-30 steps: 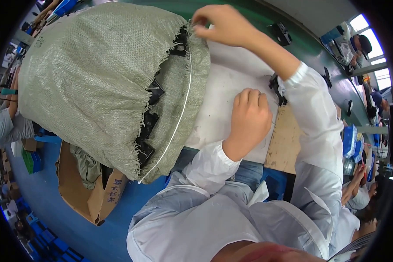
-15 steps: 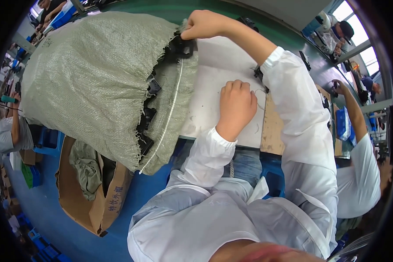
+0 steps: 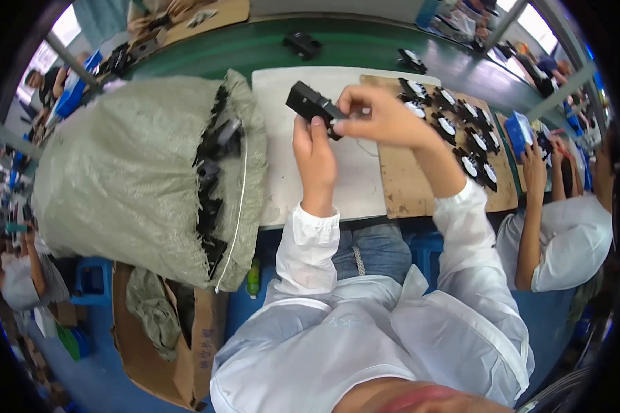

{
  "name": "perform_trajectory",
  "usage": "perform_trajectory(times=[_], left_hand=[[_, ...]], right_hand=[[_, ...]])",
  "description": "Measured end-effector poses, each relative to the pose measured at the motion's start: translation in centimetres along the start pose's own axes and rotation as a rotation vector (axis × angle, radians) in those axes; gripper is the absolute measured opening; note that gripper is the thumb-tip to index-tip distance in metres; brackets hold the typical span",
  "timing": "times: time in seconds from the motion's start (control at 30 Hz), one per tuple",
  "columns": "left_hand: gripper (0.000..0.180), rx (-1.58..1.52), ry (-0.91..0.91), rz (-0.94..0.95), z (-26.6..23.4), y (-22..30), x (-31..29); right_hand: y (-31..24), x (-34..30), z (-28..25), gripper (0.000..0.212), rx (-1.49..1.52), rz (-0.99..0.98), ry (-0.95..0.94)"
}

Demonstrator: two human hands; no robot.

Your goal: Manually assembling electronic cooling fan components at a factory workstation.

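Above the white board (image 3: 282, 186), my two hands hold a black plastic part (image 3: 314, 103), boxy at its upper left end. My left hand (image 3: 315, 155) grips it from below, its thumb on the near side. The fingers of my right hand (image 3: 379, 115) are closed on its right end, hiding that end. Left of my hands lies a large grey-green woven sack (image 3: 131, 172), its mouth gaping to the right. Several black plastic parts (image 3: 213, 165) show inside that mouth.
Right of the white board, a wooden board (image 3: 420, 186) carries several black parts with white discs (image 3: 477, 141). Another black part (image 3: 302, 45) lies on the green conveyor belt (image 3: 241, 47). A cardboard box (image 3: 207, 344) stands below the sack. A co-worker (image 3: 558, 241) sits at the right.
My right hand has left the sack's edge and come to the black part, now held in both hands. My left hand has lifted off the board and moved left. The view has shifted.
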State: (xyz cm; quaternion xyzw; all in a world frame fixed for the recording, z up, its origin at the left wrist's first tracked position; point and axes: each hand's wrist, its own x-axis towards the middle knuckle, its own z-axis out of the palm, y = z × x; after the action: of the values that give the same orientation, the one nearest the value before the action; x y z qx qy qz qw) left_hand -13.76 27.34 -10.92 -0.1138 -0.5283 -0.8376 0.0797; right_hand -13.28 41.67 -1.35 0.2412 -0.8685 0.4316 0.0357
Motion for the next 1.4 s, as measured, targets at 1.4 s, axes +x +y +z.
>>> perform_trajectory(times=[1.4], left_hand=[[0.025, 0.539, -0.295, 0.627, 8.1, 5.1, 12.0]], right_hand=[[4.6, -7.8, 5.0, 0.048, 1.204, -0.042, 1.104]])
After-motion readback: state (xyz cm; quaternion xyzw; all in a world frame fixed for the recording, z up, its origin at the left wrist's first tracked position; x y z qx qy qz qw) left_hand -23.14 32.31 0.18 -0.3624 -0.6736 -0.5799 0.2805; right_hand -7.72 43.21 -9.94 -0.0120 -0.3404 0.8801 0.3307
